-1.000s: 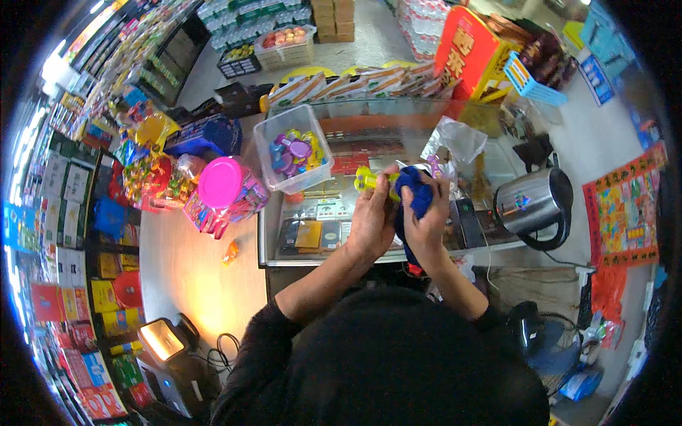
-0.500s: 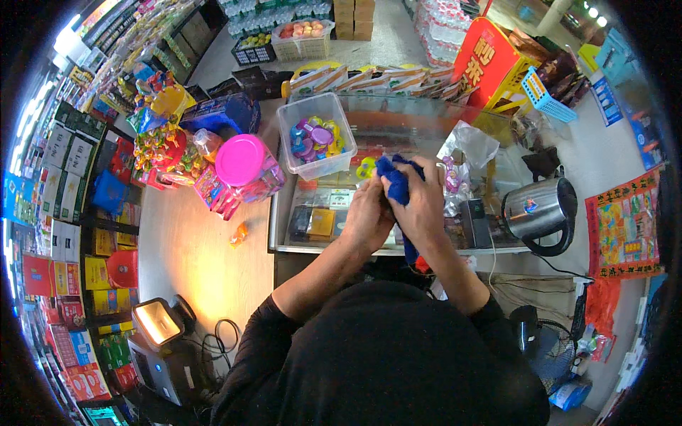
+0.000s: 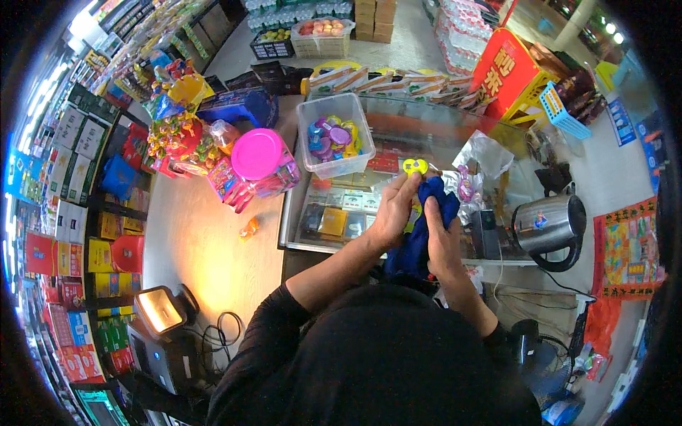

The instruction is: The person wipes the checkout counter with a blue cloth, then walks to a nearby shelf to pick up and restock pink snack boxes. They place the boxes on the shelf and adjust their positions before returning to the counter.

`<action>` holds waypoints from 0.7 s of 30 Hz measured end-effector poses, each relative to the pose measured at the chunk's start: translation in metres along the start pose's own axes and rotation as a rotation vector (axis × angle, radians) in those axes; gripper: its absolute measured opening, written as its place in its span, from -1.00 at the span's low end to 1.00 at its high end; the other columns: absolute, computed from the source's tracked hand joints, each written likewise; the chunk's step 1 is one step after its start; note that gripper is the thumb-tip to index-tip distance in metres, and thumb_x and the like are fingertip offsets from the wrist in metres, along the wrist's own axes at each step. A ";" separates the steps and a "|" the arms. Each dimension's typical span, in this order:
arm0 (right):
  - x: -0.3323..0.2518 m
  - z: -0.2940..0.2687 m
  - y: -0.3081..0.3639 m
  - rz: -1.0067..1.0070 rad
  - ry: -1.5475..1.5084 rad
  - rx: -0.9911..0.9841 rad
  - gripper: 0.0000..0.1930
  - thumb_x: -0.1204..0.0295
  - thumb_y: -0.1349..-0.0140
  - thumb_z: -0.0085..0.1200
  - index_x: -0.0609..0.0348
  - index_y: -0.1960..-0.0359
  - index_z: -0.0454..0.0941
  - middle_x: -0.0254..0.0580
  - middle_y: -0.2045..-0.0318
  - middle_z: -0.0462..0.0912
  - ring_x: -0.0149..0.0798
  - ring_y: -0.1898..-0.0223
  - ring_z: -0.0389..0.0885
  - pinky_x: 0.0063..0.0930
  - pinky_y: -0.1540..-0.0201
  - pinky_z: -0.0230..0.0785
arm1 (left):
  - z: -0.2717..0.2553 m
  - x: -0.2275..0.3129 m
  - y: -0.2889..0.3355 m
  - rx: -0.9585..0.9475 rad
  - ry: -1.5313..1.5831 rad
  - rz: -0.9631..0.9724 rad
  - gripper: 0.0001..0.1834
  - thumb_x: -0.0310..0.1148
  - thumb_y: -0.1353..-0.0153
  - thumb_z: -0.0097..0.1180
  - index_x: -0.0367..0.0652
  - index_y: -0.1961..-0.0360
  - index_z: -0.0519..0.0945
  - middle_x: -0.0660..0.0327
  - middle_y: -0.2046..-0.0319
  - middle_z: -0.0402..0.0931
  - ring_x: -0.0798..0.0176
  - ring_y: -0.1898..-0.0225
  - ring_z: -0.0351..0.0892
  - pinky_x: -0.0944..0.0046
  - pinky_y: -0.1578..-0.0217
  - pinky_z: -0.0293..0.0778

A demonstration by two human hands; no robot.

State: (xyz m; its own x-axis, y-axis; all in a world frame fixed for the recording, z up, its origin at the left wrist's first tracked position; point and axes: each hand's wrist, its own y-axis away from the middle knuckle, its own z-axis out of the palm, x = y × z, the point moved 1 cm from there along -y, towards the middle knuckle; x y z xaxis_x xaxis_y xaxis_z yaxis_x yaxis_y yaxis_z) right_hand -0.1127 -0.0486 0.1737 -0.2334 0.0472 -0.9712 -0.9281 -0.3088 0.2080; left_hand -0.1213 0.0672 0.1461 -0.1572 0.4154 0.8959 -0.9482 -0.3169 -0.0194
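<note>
A yellow watch-like toy point(image 3: 415, 167), with a round head and a strap-like lower part, is pinched in my left hand point(image 3: 395, 211) above the glass counter. My right hand point(image 3: 443, 245) is closed on a dark blue cloth point(image 3: 414, 250), which hangs between my hands beside the toy. The cloth hides part of the toy's lower end. Just right of my hands, a similar purple toy point(image 3: 465, 186) lies on the counter by clear plastic wrapping point(image 3: 483, 155). Left of them stands a clear plastic tub point(image 3: 332, 170) with several purple, yellow and blue toys in it.
At right stand a steel kettle point(image 3: 547, 226) and a small dark box point(image 3: 486, 233). On the left are a pink-lidded jar point(image 3: 257, 155), a candy display point(image 3: 177, 138), an orange wrapped sweet point(image 3: 249, 228) and a lit lamp point(image 3: 159, 310). Packets point(image 3: 391, 82) line the counter's far edge.
My hands have moved apart from being bunched around the cloth. The yellow toy's head now shows above my left fingers, and the cloth hangs lower and more spread out by my right hand.
</note>
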 end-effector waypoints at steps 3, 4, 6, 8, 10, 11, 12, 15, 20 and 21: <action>-0.001 -0.021 0.001 0.013 0.044 -0.187 -0.66 0.22 -0.29 0.17 0.23 0.06 0.56 -0.41 0.26 0.58 -0.50 0.28 0.47 -0.54 0.22 0.35 | -0.029 0.020 -0.028 0.067 -0.493 0.281 -0.61 -0.17 -0.46 -0.22 -0.25 0.08 0.55 0.19 0.38 0.59 0.28 0.27 0.57 0.24 0.21 0.45; 0.004 -0.030 0.003 0.073 0.082 -0.234 -0.67 0.23 -0.27 0.20 0.19 0.06 0.58 -0.40 0.26 0.60 -0.49 0.30 0.49 -0.53 0.23 0.38 | -0.042 0.026 -0.040 0.144 -0.512 0.314 -0.63 -0.20 -0.46 -0.22 -0.26 0.14 0.55 0.21 0.45 0.58 0.31 0.33 0.58 0.24 0.30 0.46; -0.010 -0.036 0.010 0.220 -0.068 -0.004 -0.69 0.23 -0.26 0.21 0.16 0.08 0.59 -0.37 0.26 0.62 -0.47 0.29 0.52 -0.52 0.25 0.41 | -0.060 0.054 -0.067 0.310 -0.277 0.254 -0.66 -0.27 -0.46 -0.19 -0.21 0.30 0.59 0.23 0.58 0.55 0.33 0.60 0.55 0.27 0.56 0.40; -0.012 -0.050 0.011 0.205 -0.213 0.024 -0.69 0.24 -0.25 0.23 0.14 0.06 0.60 -0.34 0.24 0.64 -0.44 0.29 0.57 -0.49 0.28 0.45 | -0.105 0.078 -0.083 0.419 -0.881 0.314 -0.68 -0.18 -0.41 -0.04 -0.23 0.13 0.59 0.15 0.62 0.57 0.28 0.62 0.58 0.28 0.54 0.47; -0.004 -0.076 0.008 0.154 -0.241 -0.088 -0.69 0.28 -0.26 0.22 0.15 0.04 0.60 -0.37 0.24 0.64 -0.45 0.30 0.58 -0.49 0.25 0.47 | -0.159 0.079 -0.097 0.483 -1.333 0.275 -0.66 -0.20 -0.31 0.08 -0.22 0.03 0.57 -0.05 0.31 0.62 0.05 0.26 0.64 0.09 0.25 0.53; -0.003 -0.087 0.009 0.208 -0.239 -0.129 -0.69 0.29 -0.26 0.22 0.16 0.03 0.60 -0.38 0.25 0.64 -0.44 0.32 0.58 -0.49 0.25 0.48 | -0.173 0.070 -0.102 0.495 -1.599 0.377 -0.65 -0.21 -0.27 0.11 -0.22 0.02 0.57 -0.11 0.19 0.61 -0.04 0.12 0.62 0.02 0.14 0.51; 0.002 -0.095 0.010 0.168 -0.210 -0.079 -0.70 0.29 -0.27 0.21 0.16 0.04 0.60 -0.38 0.27 0.64 -0.45 0.35 0.58 -0.50 0.28 0.48 | -0.163 0.065 -0.109 0.502 -1.613 0.475 -0.63 -0.22 -0.25 0.13 -0.21 0.00 0.56 -0.13 0.13 0.58 -0.07 0.06 0.58 -0.01 0.10 0.48; 0.015 -0.115 0.013 0.103 -0.156 0.068 -0.73 0.29 -0.29 0.19 0.16 0.07 0.61 -0.39 0.33 0.65 -0.46 0.43 0.57 -0.51 0.38 0.48 | -0.095 0.030 -0.129 0.274 -1.550 0.375 -0.54 -0.31 -0.14 0.19 -0.17 -0.09 0.52 -0.17 0.06 0.55 -0.16 0.00 0.54 -0.06 0.01 0.46; 0.006 -0.119 0.011 0.157 -0.162 0.111 -0.75 0.29 -0.30 0.16 0.16 0.09 0.61 -0.39 0.35 0.64 -0.48 0.51 0.55 -0.51 0.51 0.46 | 0.019 -0.132 -0.148 -0.585 -1.272 0.498 -0.68 -0.46 -0.13 0.05 -0.10 0.06 0.62 0.09 0.07 0.61 -0.03 0.01 0.55 0.07 -0.01 0.47; 0.004 -0.123 0.012 0.150 -0.150 0.115 -0.75 0.29 -0.30 0.16 0.16 0.10 0.61 -0.38 0.36 0.63 -0.47 0.53 0.55 -0.50 0.52 0.46 | 0.037 -0.152 -0.145 -0.655 -1.244 0.622 -0.70 -0.44 -0.12 0.06 -0.08 0.10 0.63 0.12 0.08 0.60 0.02 -0.02 0.52 0.10 -0.02 0.45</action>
State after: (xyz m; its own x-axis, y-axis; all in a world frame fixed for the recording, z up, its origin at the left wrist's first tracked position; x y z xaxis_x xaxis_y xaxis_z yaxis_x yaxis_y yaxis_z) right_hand -0.0893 -0.1692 0.1586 -0.4035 0.1518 -0.9023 -0.9047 -0.2133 0.3687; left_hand 0.0500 0.0185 0.0290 -0.5556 -0.6943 0.4575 -0.8251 0.3926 -0.4062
